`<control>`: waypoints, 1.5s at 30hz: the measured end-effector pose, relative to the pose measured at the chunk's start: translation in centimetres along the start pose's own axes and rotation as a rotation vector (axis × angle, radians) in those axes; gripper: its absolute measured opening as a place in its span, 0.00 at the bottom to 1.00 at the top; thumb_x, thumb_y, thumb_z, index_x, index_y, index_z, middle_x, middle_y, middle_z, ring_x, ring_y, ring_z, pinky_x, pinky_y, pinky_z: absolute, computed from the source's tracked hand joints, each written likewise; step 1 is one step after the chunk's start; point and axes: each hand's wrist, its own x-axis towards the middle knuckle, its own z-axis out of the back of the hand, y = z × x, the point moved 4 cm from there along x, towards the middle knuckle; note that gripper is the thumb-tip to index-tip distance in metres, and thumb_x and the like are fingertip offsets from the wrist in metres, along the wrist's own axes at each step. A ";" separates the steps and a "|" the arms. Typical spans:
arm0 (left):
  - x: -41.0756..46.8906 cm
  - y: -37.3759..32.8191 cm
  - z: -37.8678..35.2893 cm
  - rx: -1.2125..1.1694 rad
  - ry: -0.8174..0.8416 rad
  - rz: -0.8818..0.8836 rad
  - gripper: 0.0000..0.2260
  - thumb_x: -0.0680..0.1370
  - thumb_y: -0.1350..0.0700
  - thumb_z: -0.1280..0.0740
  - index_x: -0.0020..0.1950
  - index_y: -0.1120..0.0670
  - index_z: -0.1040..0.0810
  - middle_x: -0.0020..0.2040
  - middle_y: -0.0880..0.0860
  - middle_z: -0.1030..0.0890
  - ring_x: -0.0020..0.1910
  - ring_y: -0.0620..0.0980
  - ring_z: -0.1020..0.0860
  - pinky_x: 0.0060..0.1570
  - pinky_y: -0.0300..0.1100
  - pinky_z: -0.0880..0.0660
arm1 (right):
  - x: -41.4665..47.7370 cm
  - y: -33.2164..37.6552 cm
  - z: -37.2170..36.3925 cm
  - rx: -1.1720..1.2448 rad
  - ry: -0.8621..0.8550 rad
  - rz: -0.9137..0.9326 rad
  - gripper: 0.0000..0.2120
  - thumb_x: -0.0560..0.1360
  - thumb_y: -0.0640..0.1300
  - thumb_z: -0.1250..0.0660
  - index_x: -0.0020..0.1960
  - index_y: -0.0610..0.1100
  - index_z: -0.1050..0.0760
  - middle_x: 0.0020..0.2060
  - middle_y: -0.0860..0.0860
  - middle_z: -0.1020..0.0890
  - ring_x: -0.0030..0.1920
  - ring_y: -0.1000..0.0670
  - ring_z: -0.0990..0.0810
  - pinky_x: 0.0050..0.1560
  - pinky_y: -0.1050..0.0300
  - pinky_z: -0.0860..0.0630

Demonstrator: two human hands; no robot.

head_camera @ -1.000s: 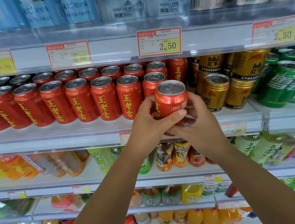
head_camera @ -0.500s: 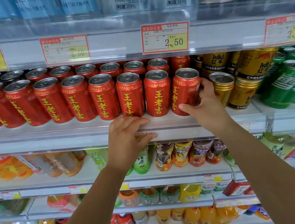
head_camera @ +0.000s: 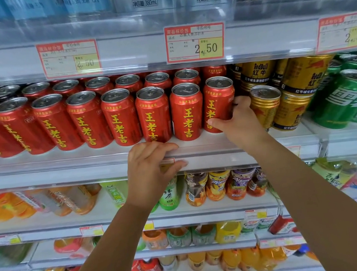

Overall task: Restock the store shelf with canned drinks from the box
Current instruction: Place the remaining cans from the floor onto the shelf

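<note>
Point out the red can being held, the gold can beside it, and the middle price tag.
red can point(head_camera: 217, 96): head view, upper front of its body.
gold can point(head_camera: 264, 105): head view, ribbed side just below its lid.
price tag point(head_camera: 195, 43): head view, centre of its printed face.

Each red can point(head_camera: 153, 116) in the front row reads 王老吉 in yellow, running top to bottom. The gold cans point(head_camera: 257, 74) beside them say RedBull and 红牛. On the rail overhead, the middle price tag point(head_camera: 194, 42) is headed 商品标价签 and gives 2.50. The left price tag point(head_camera: 68, 58) and the right price tag point(head_camera: 343, 31) give 2.50 too, only fainter. The clear bottles point(head_camera: 144, 3) up top are marked 380mL. One shelf down, a green bottle point(head_camera: 169, 197) reads 绿茶.
</note>
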 end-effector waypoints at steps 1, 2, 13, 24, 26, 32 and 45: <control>0.0 0.0 0.0 0.001 0.001 0.002 0.18 0.71 0.39 0.29 0.52 0.51 0.17 0.45 0.46 0.19 0.46 0.50 0.23 0.55 0.45 0.34 | 0.3 0.1 -0.1 -0.025 0.012 -0.003 0.32 0.74 0.44 0.28 0.69 0.40 0.43 0.67 0.44 0.28 0.65 0.44 0.26 0.60 0.54 0.30; 0.0 0.0 0.0 0.003 0.003 0.004 0.18 0.71 0.39 0.29 0.52 0.51 0.17 0.45 0.46 0.19 0.46 0.50 0.23 0.56 0.44 0.34 | 0.6 0.2 -0.1 -0.055 0.020 -0.006 0.32 0.75 0.44 0.30 0.71 0.40 0.44 0.68 0.44 0.28 0.66 0.43 0.27 0.62 0.52 0.30; 0.1 0.0 0.0 0.007 0.009 0.011 0.19 0.71 0.38 0.30 0.51 0.50 0.17 0.44 0.46 0.19 0.46 0.50 0.23 0.56 0.41 0.37 | 2.9 0.3 -0.8 0.014 0.025 -0.109 0.33 0.80 0.43 0.37 0.77 0.46 0.53 0.72 0.46 0.33 0.71 0.44 0.32 0.67 0.51 0.34; 0.0 0.0 -0.1 0.015 0.001 0.008 0.18 0.71 0.38 0.30 0.51 0.51 0.17 0.45 0.46 0.19 0.47 0.50 0.24 0.56 0.43 0.36 | 3.3 -0.3 -1.4 -0.004 0.037 -0.092 0.31 0.82 0.45 0.41 0.78 0.48 0.54 0.73 0.47 0.33 0.70 0.43 0.31 0.66 0.50 0.33; -0.1 0.0 -0.1 0.018 -0.001 0.006 0.18 0.71 0.38 0.30 0.51 0.51 0.17 0.45 0.46 0.19 0.47 0.49 0.25 0.56 0.41 0.37 | 3.3 -0.4 -1.5 -0.009 0.043 -0.087 0.31 0.82 0.46 0.41 0.78 0.48 0.56 0.72 0.47 0.33 0.70 0.43 0.31 0.66 0.50 0.33; 0.0 0.0 0.0 0.014 -0.004 0.003 0.19 0.71 0.38 0.31 0.52 0.50 0.18 0.44 0.46 0.20 0.47 0.49 0.25 0.56 0.40 0.38 | 2.5 0.2 -1.4 -0.134 0.008 -0.091 0.32 0.81 0.46 0.41 0.78 0.43 0.54 0.71 0.43 0.31 0.69 0.41 0.29 0.66 0.48 0.32; -1.9 -4.7 1.2 -0.171 -0.049 -0.143 0.11 0.73 0.57 0.28 0.53 0.60 0.18 0.54 0.56 0.19 0.57 0.54 0.25 0.65 0.40 0.36 | -14.2 -4.8 3.2 0.211 -0.387 0.190 0.13 0.79 0.36 0.39 0.62 0.46 0.28 0.52 0.52 0.18 0.50 0.55 0.19 0.52 0.57 0.23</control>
